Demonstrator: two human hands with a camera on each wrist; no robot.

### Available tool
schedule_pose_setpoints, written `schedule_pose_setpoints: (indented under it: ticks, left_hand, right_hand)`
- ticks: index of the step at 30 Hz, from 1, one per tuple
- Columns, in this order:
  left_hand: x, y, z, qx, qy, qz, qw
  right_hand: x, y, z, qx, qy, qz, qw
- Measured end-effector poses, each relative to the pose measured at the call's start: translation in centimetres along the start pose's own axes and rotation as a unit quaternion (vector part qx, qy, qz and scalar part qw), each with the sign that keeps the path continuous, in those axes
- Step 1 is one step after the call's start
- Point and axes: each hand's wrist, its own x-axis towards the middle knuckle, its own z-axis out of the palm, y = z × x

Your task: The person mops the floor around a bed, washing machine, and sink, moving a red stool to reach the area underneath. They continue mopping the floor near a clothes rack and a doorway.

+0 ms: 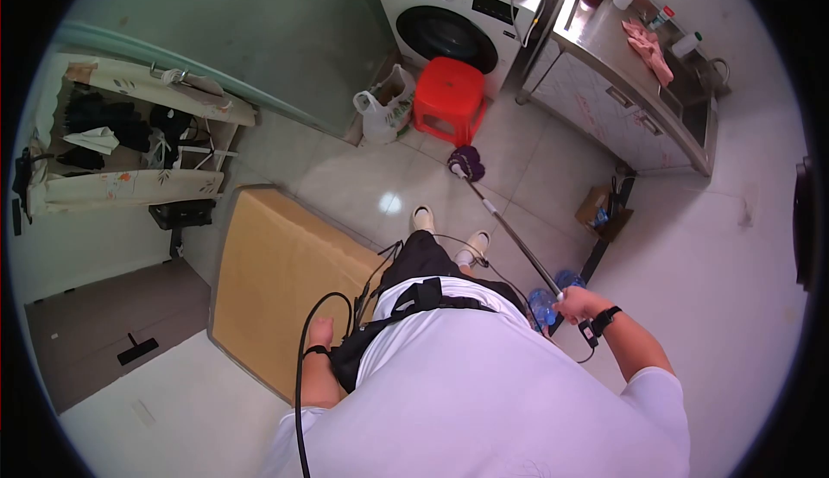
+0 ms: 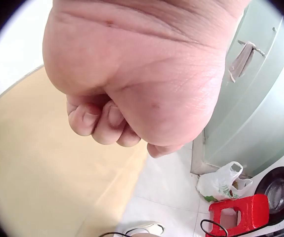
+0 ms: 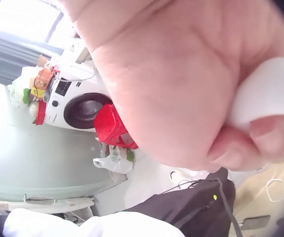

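Observation:
My right hand (image 1: 580, 304) grips the upper end of a mop, its fingers curled round a white handle grip (image 3: 268, 96) in the right wrist view. The metal mop pole (image 1: 525, 249) slants down and forward. Its purple mop head (image 1: 467, 163) rests on the tiled floor, in front of a red plastic stool (image 1: 449, 98). At my side hangs the left hand (image 2: 137, 74), fingers loosely curled and holding nothing. Beside it in the head view is a large tan board (image 1: 285, 275).
A washing machine (image 1: 449, 20) stands behind the stool, with a white plastic bag (image 1: 386, 111) to the left. A sink counter (image 1: 622, 72) runs along the right wall. Water bottles (image 1: 542, 307) and a cardboard box (image 1: 596, 206) sit by that wall. A black cable (image 1: 304, 374) loops near my left arm.

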Motion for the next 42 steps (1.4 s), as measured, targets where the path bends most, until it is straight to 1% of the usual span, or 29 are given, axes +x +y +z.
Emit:
schedule_pose_setpoints:
  ticks: [1,2,3,4,5,6,7,8,10,11,14,16,17,19,20,21,22,23,24,25,27,28,30,33,36,39,40,41,42]
  left_hand:
    - [-0.4,0.5,0.0,-0.004,0.001,0.002,1.0]
    - [-0.5,0.7,0.1,-0.006,0.01,0.003,1.0]
    - [-0.6,0.9,0.3,-0.008,0.018,0.004,1.0]
    - [3.5,-3.8,1.7,0.176,0.082,0.259,0.946]
    - [4.7,-4.0,2.1,0.169,0.084,0.262,0.947]
    - [5.6,-3.7,2.4,0.11,0.059,0.182,0.975]
    - [6.2,-3.3,2.8,0.048,0.033,0.1,0.993]
    - [6.3,-2.6,2.8,0.037,0.031,0.1,0.994]
    - [5.7,-1.1,2.2,0.038,0.057,0.28,0.958]
    - [3.5,3.4,1.6,-0.13,0.028,-0.003,0.991]
    - [5.7,3.2,2.4,-0.131,-0.014,0.003,0.991]
    - [5.0,3.4,2.6,-0.05,0.062,0.202,0.976]
    - [4.4,3.9,2.6,-0.055,0.058,0.192,0.978]
    - [3.4,5.6,2.5,-0.12,0.02,0.031,0.992]
    - [2.9,6.2,1.9,-0.059,0.006,0.069,0.996]
    - [3.1,5.8,2.2,-0.063,0.001,0.06,0.996]
    - [3.3,5.1,2.6,-0.079,-0.013,0.043,0.996]
    - [3.1,5.6,2.6,-0.099,-0.024,0.029,0.994]
    - [2.6,6.2,3.0,-0.226,0.002,-0.057,0.972]
    - [2.7,5.9,3.5,-0.236,0.006,-0.063,0.97]
    - [2.7,4.4,5.0,-0.196,0.05,-0.021,0.979]
    - [2.2,3.9,5.8,-0.207,0.056,-0.032,0.976]
    - [1.1,3.4,7.4,-0.278,0.04,-0.123,0.952]
    - [-4.0,5.6,8.9,-0.345,0.057,-0.194,0.917]
    - [-7.7,4.6,15.2,-0.355,0.09,-0.224,0.903]
    - [-14.2,6.2,21.2,-0.408,0.112,-0.25,0.871]
    - [-13.1,-0.4,31.0,-0.24,0.19,-0.068,0.949]
    - [-15.9,1.2,33.4,-0.252,0.203,-0.09,0.942]
    - [-19.0,3.4,34.8,-0.236,0.211,-0.105,0.943]
  right_hand:
    - [0.7,-0.8,-0.7,-0.022,0.002,-0.013,1.0]
    - [-0.7,-3.5,-1.2,-0.078,0.01,-0.016,0.997]
    - [-0.3,-4.4,-1.5,-0.082,0.016,-0.017,0.996]
    - [0.4,-5.2,-1.9,-0.076,0.013,-0.018,0.997]
    - [0.7,-6.1,-2.1,-0.069,0.009,-0.018,0.997]
    - [-1.7,-9.0,-2.3,-0.067,0.005,-0.012,0.998]
    - [-1.6,-9.6,-2.7,-0.073,0.012,-0.011,0.997]
    - [-1.0,-10.0,-2.9,-0.098,0.015,-0.014,0.995]
    - [-0.6,-11.3,-3.9,-0.147,0.016,-0.002,0.989]
    - [-1.0,-12.3,-4.5,-0.16,0.017,0.004,0.987]
    - [-2.9,-16.9,-5.9,-0.22,0.019,0.024,0.975]
    - [-3.6,-20.1,-6.6,-0.247,0.019,0.03,0.968]
    - [-3.5,-21.1,-6.7,-0.263,0.017,0.028,0.964]
    - [-0.9,-21.2,-7.7,-0.291,0.014,0.032,0.956]
    - [-0.3,-21.9,-8.2,-0.319,0.013,0.035,0.947]
    - [0.2,-22.6,-8.7,-0.345,0.011,0.038,0.938]
    - [-2.2,-25.8,-8.2,-0.408,0.033,0.042,0.912]
    - [-2.3,-26.3,-8.5,-0.416,0.031,0.044,0.908]
    - [-2.2,-27.1,-9.0,-0.403,0.031,0.048,0.913]
    - [-2.2,-27.9,-9.4,-0.391,0.03,0.052,0.919]
    - [-3.5,-30.3,-10.0,-0.415,0.03,0.046,0.908]
    - [-3.6,-31.1,-10.7,-0.425,0.036,0.04,0.903]
    - [-4.4,-33.4,-12.1,-0.458,0.043,0.035,0.887]
    - [-3.2,-35.0,-16.2,-0.487,0.016,0.023,0.873]
    - [-2.9,-37.2,-19.8,-0.536,0.005,0.003,0.844]
    - [-1.5,-38.8,-24.2,-0.58,-0.023,-0.022,0.814]
    - [-1.0,-39.2,-25.5,-0.589,-0.043,-0.027,0.807]
    - [-0.6,-39.6,-26.9,-0.61,-0.051,-0.033,0.79]
    - [-0.2,-39.7,-28.0,-0.545,-0.058,-0.011,0.837]
